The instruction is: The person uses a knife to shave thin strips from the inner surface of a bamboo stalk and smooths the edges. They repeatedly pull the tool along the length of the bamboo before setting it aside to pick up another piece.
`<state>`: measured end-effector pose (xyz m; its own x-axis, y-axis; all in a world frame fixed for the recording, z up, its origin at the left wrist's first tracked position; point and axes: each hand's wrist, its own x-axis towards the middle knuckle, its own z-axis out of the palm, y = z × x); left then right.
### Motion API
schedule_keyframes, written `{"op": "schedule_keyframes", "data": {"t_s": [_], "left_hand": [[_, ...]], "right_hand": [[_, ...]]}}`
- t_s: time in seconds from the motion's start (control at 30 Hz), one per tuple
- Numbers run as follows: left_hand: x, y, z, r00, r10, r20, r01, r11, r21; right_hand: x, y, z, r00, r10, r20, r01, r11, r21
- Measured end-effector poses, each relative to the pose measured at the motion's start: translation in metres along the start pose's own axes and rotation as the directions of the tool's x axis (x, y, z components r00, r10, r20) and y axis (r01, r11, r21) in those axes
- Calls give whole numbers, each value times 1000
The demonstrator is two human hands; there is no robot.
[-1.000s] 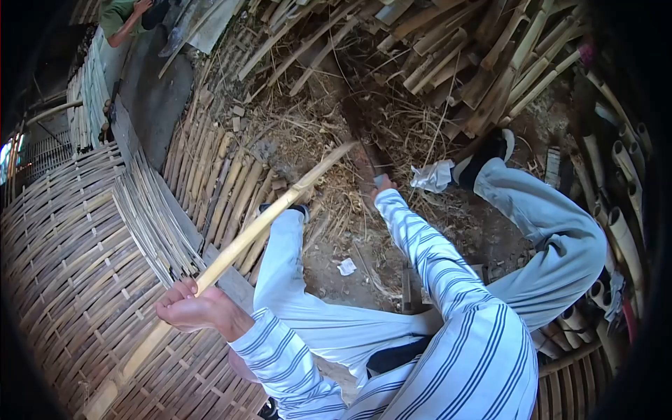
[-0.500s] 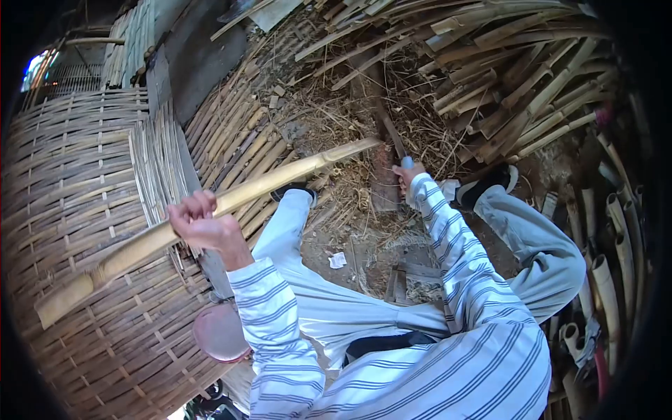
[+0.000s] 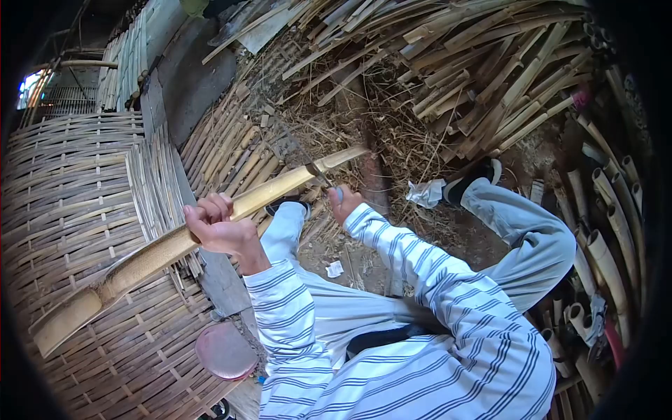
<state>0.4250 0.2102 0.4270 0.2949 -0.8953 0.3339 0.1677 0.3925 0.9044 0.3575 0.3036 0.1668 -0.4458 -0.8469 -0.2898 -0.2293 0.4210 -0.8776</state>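
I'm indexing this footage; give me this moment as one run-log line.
left hand: grips split bamboo | right hand: holds bladed tool | blade: crosses bamboo near far end | contact: unclear

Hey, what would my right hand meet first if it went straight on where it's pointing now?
Probably the split bamboo held in your left hand. The knife in your right hand crosses it in view, though depth is unclear.

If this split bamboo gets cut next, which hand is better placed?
Probably the right hand: it holds the knife, which crosses the bamboo in view, while the left hand holds the bamboo.
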Motion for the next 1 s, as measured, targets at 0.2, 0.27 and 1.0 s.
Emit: {"op": "schedule_keyframes", "data": {"t_s": [0.2, 0.27, 1.0], "left_hand": [[4, -4, -5, 998, -12, -54, 12, 1000, -1], [-3, -4, 5, 999, -31, -15, 30, 999, -21], [-3, -3, 11, 998, 19, -65, -18, 1000, 23]], "right_hand": [[-10, -28, -17, 996, 78, 33, -77, 996, -42], [-1, -20, -27, 995, 89, 49, -85, 992, -90], [-43, -76, -40, 979, -193, -59, 198, 974, 112]]}}
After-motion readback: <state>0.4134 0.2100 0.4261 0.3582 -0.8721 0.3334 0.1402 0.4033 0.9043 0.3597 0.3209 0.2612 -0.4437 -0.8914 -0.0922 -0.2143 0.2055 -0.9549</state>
